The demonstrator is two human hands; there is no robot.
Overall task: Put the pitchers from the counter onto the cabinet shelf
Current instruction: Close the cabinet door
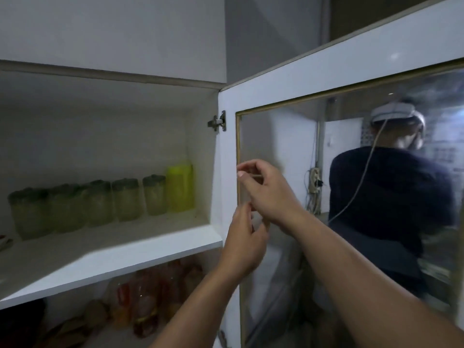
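— Hands?
— Left hand and right hand curl empty by the open cabinet door.
— Pitchers?
— Beyond the door, on the shelf: five pale-green pitchers, dark lids, one bright-yellow pitcher nearest it.

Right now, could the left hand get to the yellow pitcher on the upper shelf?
Probably yes. The cabinet door is swung open, the left hand holds nothing, and the yellow pitcher stands at the row's right end, nearest the hand, with bare shelf before it.
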